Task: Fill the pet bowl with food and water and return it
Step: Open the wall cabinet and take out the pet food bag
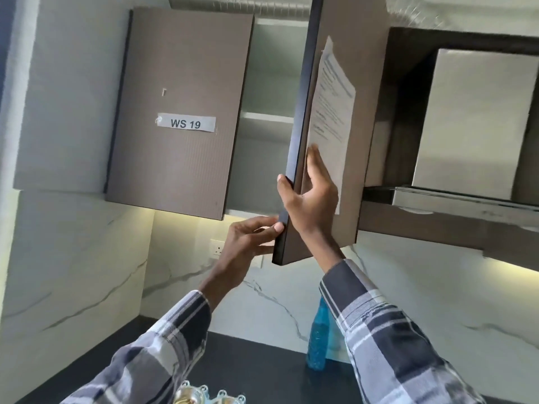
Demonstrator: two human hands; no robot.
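Note:
An overhead cabinet hangs above the counter. Its right door [297, 135] stands open toward me, with a printed sheet [331, 112] taped on its front. My right hand [309, 196] grips the door's edge, thumb on the inner side and fingers flat on the front. My left hand [250, 237] holds the same edge lower down, near the bottom corner. Inside the cabinet [262, 118] I see pale shelves with nothing visible on them. No pet bowl or food is in view.
The left cabinet door [180, 112] is closed and carries a "WS 19" label. A blue water bottle [318, 339] stands on the dark counter [248, 363] behind my right sleeve. A steel range hood [472, 126] hangs at the right. Metal objects [210, 396] sit at the bottom edge.

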